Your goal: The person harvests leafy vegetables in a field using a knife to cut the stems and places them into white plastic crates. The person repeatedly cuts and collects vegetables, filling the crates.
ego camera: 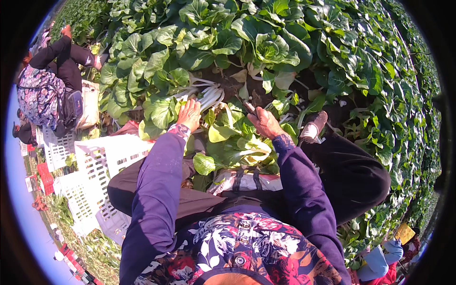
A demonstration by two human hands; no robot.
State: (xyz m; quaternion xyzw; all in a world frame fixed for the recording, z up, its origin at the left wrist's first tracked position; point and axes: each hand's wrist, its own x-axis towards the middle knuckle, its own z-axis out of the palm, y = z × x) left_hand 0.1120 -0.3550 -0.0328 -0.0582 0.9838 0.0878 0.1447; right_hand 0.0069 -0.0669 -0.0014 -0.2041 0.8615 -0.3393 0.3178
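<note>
My left hand (pixel 190 114) lies palm down across a bunch of leafy greens, its fingers curved over the leaves and its thumb out of sight. The bunch's white stems (pixel 211 97) point to the right, beyond my fingers. My right hand (pixel 265 123) is closed around the dark ridged handle of a knife (pixel 250 108). Its narrow blade is hard to make out against the soil. Loose cut greens (pixel 254 151) with pale stems lie between my forearms. Ahead of both hands, rooted leafy greens (pixel 272 51) grow in a dense bed.
White plastic crates (pixel 101 151) stand by my left knee. Under me is a pale woven sack (pixel 228 180) with dark straps. Another person (pixel 42 92) sits at the far left, near a red crate (pixel 45 178). More people (pixel 374 265) are at lower right.
</note>
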